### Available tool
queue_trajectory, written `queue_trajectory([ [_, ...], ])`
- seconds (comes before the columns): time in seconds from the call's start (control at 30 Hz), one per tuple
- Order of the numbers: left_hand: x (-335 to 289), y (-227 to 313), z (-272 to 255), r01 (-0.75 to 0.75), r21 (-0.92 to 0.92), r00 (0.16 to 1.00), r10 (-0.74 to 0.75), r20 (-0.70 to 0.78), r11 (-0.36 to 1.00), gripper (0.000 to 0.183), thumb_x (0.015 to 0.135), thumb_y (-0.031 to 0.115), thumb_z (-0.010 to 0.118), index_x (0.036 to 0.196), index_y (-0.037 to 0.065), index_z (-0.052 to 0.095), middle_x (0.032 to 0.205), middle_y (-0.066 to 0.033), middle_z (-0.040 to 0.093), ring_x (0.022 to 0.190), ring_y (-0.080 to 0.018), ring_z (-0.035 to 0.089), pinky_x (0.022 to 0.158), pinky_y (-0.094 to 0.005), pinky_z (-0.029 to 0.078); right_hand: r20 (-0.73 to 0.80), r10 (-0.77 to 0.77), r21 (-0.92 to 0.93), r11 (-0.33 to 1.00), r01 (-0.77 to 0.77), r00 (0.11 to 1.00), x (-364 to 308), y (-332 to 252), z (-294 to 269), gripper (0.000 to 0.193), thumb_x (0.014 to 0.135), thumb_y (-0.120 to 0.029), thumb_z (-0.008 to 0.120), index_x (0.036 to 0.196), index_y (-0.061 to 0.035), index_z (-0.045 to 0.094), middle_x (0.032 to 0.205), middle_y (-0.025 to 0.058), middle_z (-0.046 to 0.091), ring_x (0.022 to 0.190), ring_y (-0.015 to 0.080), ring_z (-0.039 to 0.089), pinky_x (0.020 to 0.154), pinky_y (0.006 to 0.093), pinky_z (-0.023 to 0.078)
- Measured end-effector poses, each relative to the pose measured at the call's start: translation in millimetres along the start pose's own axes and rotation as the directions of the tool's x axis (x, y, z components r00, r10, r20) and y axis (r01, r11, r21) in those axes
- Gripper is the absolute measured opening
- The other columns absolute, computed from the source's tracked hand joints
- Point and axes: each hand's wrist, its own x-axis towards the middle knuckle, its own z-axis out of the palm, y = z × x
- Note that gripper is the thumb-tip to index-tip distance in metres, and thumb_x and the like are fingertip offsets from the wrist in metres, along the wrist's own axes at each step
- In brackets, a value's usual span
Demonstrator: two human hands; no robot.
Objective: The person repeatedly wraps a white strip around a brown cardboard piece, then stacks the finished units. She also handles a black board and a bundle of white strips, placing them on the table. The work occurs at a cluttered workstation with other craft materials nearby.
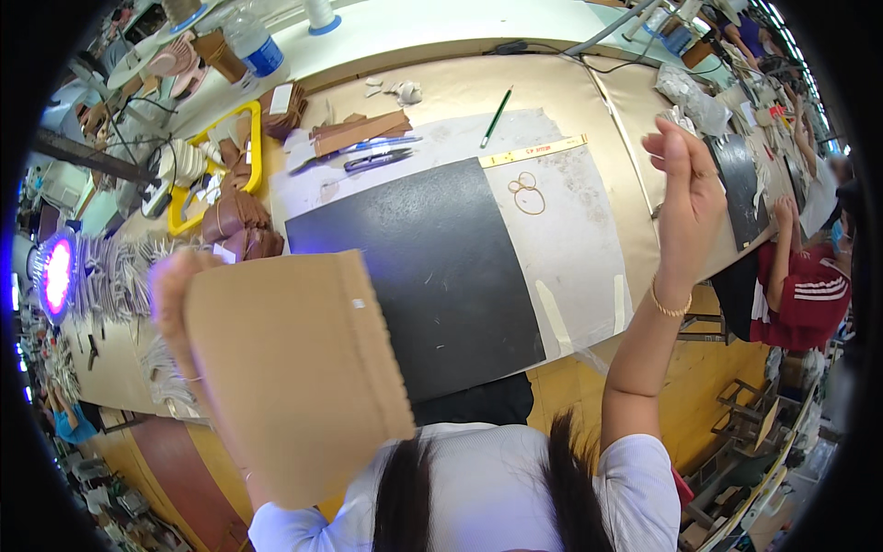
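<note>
A large flat brown panel (285, 368), with one jagged edge and a small white mark, hangs upright in front of me. My left hand (175, 285), smeared by motion, is closed on its upper left edge. Raised over the right side of the table is my right hand (690, 184), its fingers bent in toward the thumb. Whether anything small is pinched there, I cannot make out. Behind the panel lies a black mat (441, 267) on the table. Rubber bands (528, 201) and a yellow ruler (533, 152) rest on a pale sheet beside it.
A green pencil (497, 117), brown strips (363, 132) and black thread snips (379, 159) lie beyond the mat. At left are a yellow basket (255, 138), brown leather pieces (239, 221) and pale bundles (110, 276). A co-worker in red (805, 285) sits at right.
</note>
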Motion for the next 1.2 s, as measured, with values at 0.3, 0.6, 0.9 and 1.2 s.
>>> queue_trajectory([
  [0.3, 27, -84, 84, 0.045, 0.614, 0.964, -0.195, 0.179, 0.788, 0.044, 0.086, 0.027, 0.066, 0.057, 0.000, 0.047, 0.049, 0.0017, 0.037, 0.051, -0.0053, 0.034, 0.045, -0.0272, 0.028, 0.456, 0.083, -0.276, 0.960, 0.052, 0.886, -49, 112, 88, 0.024, 0.078, -0.017, 0.072, 0.097, -0.0039, 0.066, 0.096, 0.0120, 0.058, 0.089, 0.0253, 0.058, 0.079, 0.0334, 0.048],
  [0.6, 34, -115, 42, -0.077, 0.544, 0.996, 0.040, 0.080, 0.835, 0.040, 0.097, 0.035, 0.048, 0.101, -0.002, 0.064, 0.097, -0.0120, 0.063, 0.098, -0.0208, 0.057, 0.089, -0.0314, 0.042, 0.508, 0.034, -0.270, 0.955, 0.122, 0.861, -49, 115, 104, 0.015, 0.078, -0.014, 0.069, 0.076, -0.0032, 0.060, 0.083, 0.0117, 0.054, 0.087, 0.0308, 0.054, 0.076, 0.0400, 0.044],
  [0.9, 21, -169, 28, -0.052, 0.491, 0.979, -0.053, 0.198, 0.870, 0.042, 0.101, 0.036, 0.038, 0.098, 0.002, 0.063, 0.093, -0.0145, 0.063, 0.094, -0.0288, 0.057, 0.094, -0.0409, 0.040, 0.556, 0.116, -0.070, 0.993, -0.093, 0.823, -27, 147, 98, 0.014, 0.095, -0.009, 0.052, 0.085, -0.0006, 0.046, 0.078, 0.0074, 0.053, 0.067, 0.0145, 0.051, 0.062, 0.0272, 0.046],
  [1.2, -21, -161, 44, -0.101, 0.520, 0.991, 0.131, -0.021, 0.848, 0.051, 0.101, 0.042, 0.034, 0.076, 0.000, 0.050, 0.067, -0.0195, 0.052, 0.067, -0.0349, 0.055, 0.067, -0.0436, 0.042, 0.751, 0.075, -0.107, 0.994, 0.009, 0.656, 3, 63, 218, 0.008, 0.087, -0.003, 0.058, 0.086, 0.0026, 0.052, 0.091, 0.0125, 0.055, 0.077, 0.0229, 0.055, 0.067, 0.0314, 0.045],
])
